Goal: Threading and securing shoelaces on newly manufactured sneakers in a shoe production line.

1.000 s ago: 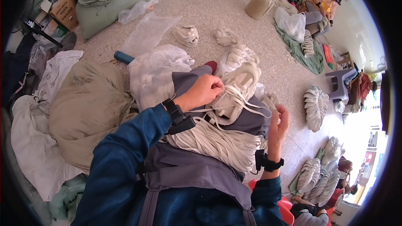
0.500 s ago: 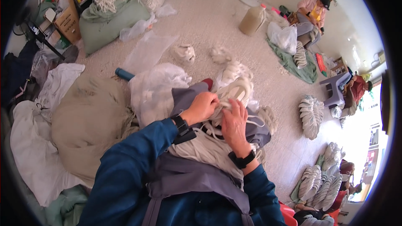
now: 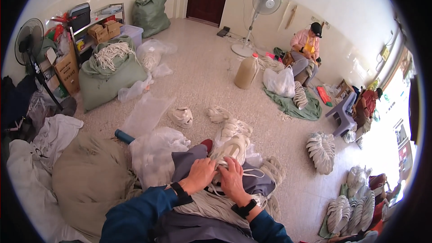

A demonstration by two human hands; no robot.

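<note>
A cream shoe upper (image 3: 235,147) lies over my lap, its toe end pointing away from me. At its near end my left hand (image 3: 199,175) has its fingers pinched on a cream shoelace. Close beside it, my right hand (image 3: 232,182) bends its fingers over the same lacing, thumb and fingertips together. A loose lace end (image 3: 255,173) loops out to the right of that hand. Across my lap, on a grey apron (image 3: 186,158), lies a thick bundle of pale laces (image 3: 204,206). My fingers partly hide the eyelets.
More cream uppers (image 3: 181,117) lie on the floor ahead, and stacked ones (image 3: 321,153) to the right. A big beige sack (image 3: 92,180) and clear plastic bags (image 3: 157,153) sit at my left. A pedestal fan (image 3: 267,2) and a seated person (image 3: 308,47) are farther off.
The view has tipped up, so the door, far wall and whole fan now show. My hands stay together at the upper's near end, with little visible change in grip.
</note>
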